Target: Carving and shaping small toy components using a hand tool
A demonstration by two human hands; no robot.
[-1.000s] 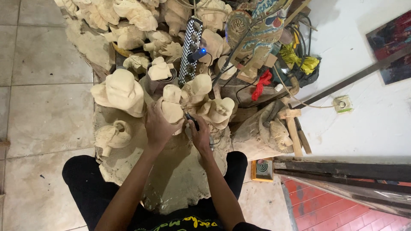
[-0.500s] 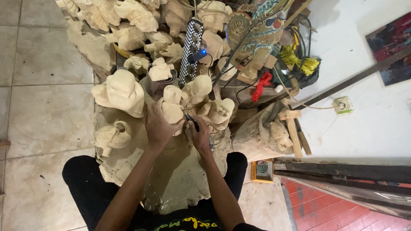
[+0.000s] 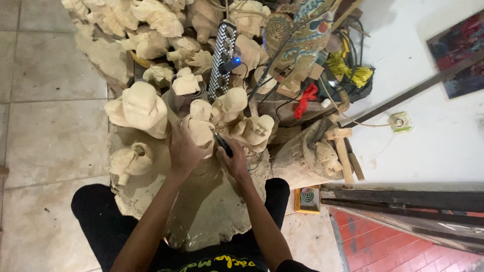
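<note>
Sitting at the near edge, legs flank a pale stone slab (image 3: 212, 211); bare tiled floor (image 3: 45, 141) lies left. Left hand (image 3: 184, 148) wraps a small pale carving (image 3: 200, 128) at the slab's far side. Right hand (image 3: 233, 160) clenches a dark tool (image 3: 222, 143), tip touching it. Unfinished carvings (image 3: 141, 108) crowd far.

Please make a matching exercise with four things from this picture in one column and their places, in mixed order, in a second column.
1. pale wooden carved figure
2. dark slim rotary tool
3. black-and-white checkered power strip
4. red cloth scrap

a. in the right hand
b. right of the carvings, among cables
c. under the left hand
d. at the top, between carvings

Pairs: 1-c, 2-a, 3-d, 4-b
</note>
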